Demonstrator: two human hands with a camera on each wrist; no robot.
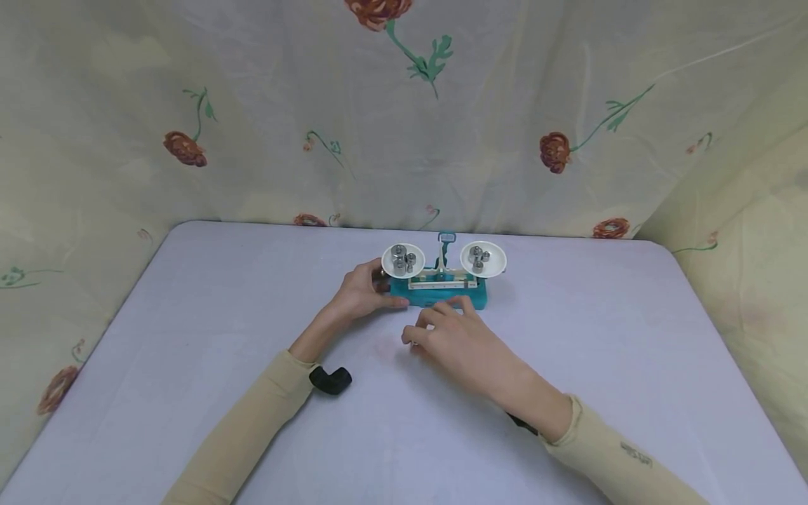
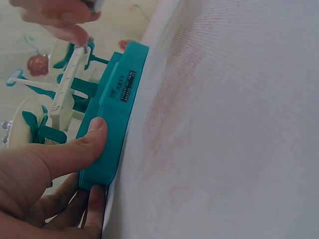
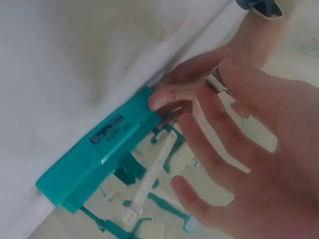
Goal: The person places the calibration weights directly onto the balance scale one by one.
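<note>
A green balance scale [image 1: 419, 297] stands near the back of the table, with a white beam ruler [image 2: 64, 94] along its front. Its left pan [image 1: 387, 265] carries several metal weights [image 1: 398, 257], and more weights [image 1: 477, 254] sit on the right pan [image 1: 498, 261]. My left hand [image 1: 362, 292] grips the left end of the green base, thumb on the front face and fingers around the end. My right hand [image 1: 456, 342] hovers before the scale, pinching a small metal weight [image 3: 215, 82] between thumb and index finger. Its other fingers are spread and slightly bent.
The white-covered table [image 1: 240, 294] extends to both sides and in front of the scale. A flower-printed curtain [image 1: 265, 112] hangs close behind it. A black piece [image 1: 331, 381] sits at the left cuff, and a dark one shows under the right wrist.
</note>
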